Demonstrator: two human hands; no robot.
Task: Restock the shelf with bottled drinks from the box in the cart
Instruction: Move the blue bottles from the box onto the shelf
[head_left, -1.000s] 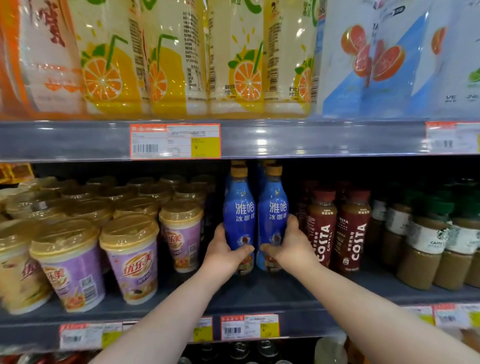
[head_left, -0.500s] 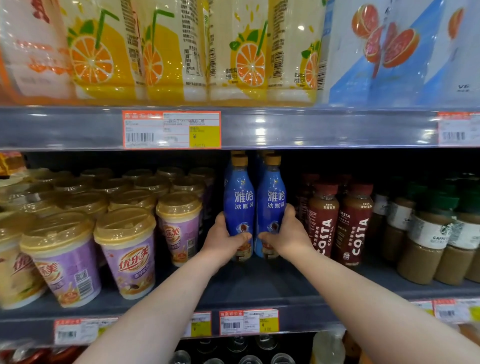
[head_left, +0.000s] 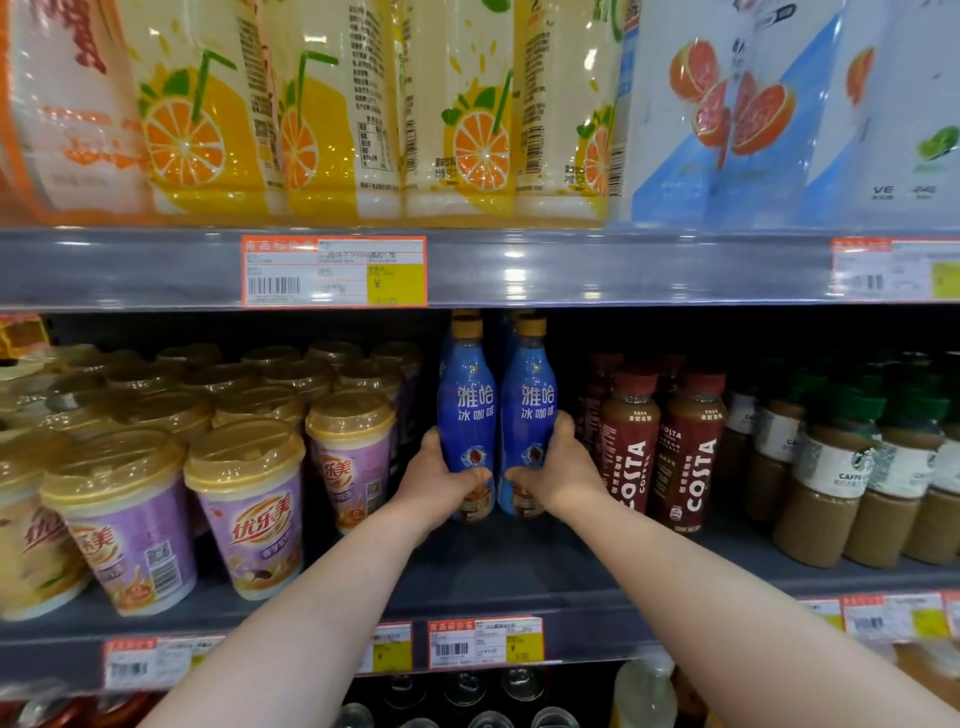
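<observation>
The left hand (head_left: 445, 484) and right hand (head_left: 557, 474) each grip 1 of 2 upright blue bottles (head_left: 466, 410) low down, likely to steady them side by side on the shelf (head_left: 493, 574) beside the Costa bottles (head_left: 631, 457).

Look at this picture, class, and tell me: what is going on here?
A person is stocking drinks in a shop. The left hand grips the left blue bottle and the right hand grips the right blue bottle, low on their bodies, side by side and upright. Both seem to rest on the middle shelf, set back from its front edge, between purple cups and brown Costa bottles.
</observation>
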